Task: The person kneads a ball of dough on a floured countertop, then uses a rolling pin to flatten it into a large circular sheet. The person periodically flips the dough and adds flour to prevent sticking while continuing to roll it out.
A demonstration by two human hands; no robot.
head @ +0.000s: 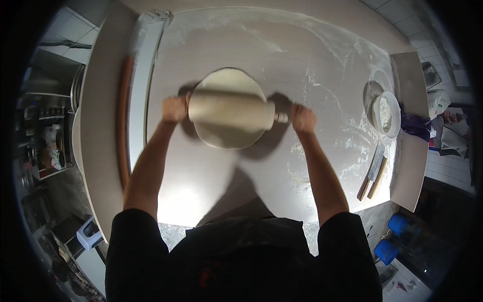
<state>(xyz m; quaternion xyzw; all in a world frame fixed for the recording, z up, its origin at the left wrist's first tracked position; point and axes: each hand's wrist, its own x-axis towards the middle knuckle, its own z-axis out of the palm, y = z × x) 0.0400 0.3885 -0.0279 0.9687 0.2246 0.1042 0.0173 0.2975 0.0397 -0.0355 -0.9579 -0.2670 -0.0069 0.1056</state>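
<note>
A wooden rolling pin [232,111], blurred by motion, lies across the middle of a round, flat sheet of pale dough [229,139]. My left hand [175,109] is closed around the pin's left handle, close beside the barrel. On the other side, my right hand [303,117] grips the outer end of the right handle [282,117], part of which shows between hand and barrel. The dough rests on a flour-dusted work surface [234,41], its edge showing beyond and in front of the pin.
Low boards [102,124] wall the work surface. At right are a white bowl [395,117] of flour, a broad-bladed knife [376,166] and another wooden-handled tool [378,177]. A long reddish-brown rod [123,124] lies along the left side. Blue containers [386,251] stand below right.
</note>
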